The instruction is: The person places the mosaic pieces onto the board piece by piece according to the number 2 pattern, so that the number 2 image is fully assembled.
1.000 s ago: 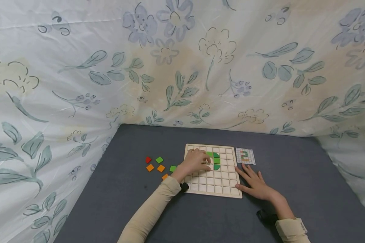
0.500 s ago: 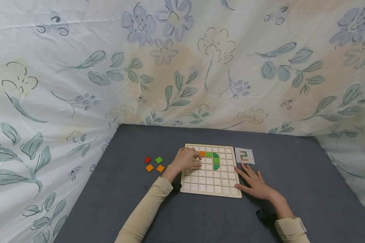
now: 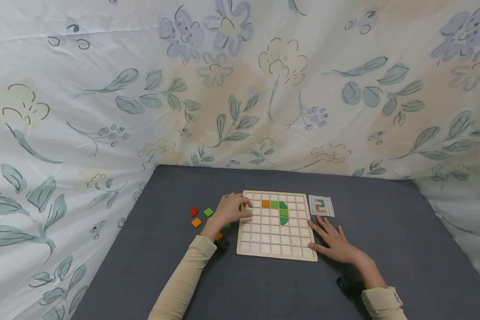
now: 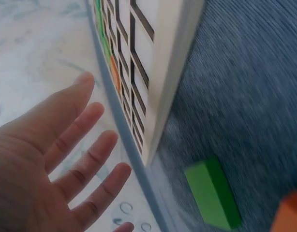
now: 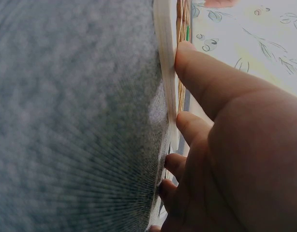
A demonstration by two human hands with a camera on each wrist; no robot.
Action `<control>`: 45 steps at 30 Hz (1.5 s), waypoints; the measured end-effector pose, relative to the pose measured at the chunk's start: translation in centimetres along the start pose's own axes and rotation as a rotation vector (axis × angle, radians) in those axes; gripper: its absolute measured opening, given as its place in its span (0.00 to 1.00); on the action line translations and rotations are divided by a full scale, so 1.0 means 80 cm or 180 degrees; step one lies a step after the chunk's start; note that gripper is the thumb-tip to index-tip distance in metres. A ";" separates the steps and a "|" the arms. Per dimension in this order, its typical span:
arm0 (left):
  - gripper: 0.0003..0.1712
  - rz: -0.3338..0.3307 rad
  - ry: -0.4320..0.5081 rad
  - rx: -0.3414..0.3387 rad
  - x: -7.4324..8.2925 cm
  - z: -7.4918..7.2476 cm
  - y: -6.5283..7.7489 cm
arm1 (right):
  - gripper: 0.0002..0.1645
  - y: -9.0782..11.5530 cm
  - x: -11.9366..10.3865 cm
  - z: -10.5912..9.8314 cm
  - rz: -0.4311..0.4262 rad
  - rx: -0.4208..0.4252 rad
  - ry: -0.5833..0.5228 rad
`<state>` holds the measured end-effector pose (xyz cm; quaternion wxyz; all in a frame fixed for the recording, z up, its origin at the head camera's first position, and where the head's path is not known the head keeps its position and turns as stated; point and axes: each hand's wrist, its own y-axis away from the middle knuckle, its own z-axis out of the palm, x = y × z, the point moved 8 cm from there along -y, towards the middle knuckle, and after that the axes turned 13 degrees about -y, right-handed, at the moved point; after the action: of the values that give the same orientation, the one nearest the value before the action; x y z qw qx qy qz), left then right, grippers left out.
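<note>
My left hand (image 3: 230,209) hovers over the left edge of a wooden grid board (image 3: 276,244); in the left wrist view its fingers (image 4: 90,162) are spread and relaxed, holding nothing. An orange square (image 3: 266,203) sits in the board's upper rows beside a light green square (image 3: 274,204). Right of these, a column has a second light green square (image 3: 284,212) between two rounded dark green pieces (image 3: 284,221). My right hand (image 3: 336,242) lies at the board's right side. Its thumb and index fingertips touch that edge, with the other fingers extended on the cloth.
Loose pieces lie left of the board: a red one (image 3: 194,212), a green square (image 3: 209,212), an orange square (image 3: 196,222) and others partly hidden by the left hand, including a green block (image 4: 211,193). A small pattern card (image 3: 321,206) lies beyond the right hand. A floral curtain (image 3: 224,89) hangs behind.
My left hand has moved left, away from the colored pieces to the board's left edge, uncovering the orange square on the grid. The right hand stays still.
</note>
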<state>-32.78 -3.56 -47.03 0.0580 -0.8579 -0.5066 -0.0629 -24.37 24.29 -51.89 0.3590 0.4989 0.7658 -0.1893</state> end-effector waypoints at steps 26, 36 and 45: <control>0.16 -0.0518 -0.0025 0.0099 -0.087 -0.009 0.043 | 0.43 0.003 -0.004 0.001 -0.0003 0.0017 0.0029; 0.16 -0.0621 -0.0035 0.0058 -0.106 -0.015 0.056 | 0.43 0.003 -0.004 0.000 -0.0088 0.0089 0.0009; 0.17 -0.0674 -0.0126 0.0015 -0.121 -0.016 0.064 | 0.43 0.001 -0.001 0.000 0.0003 0.0033 0.0086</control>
<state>-32.95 -14.58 -47.56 0.0431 -0.8005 -0.5957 -0.0505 -24.30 24.27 -51.83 0.3462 0.5036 0.7693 -0.1863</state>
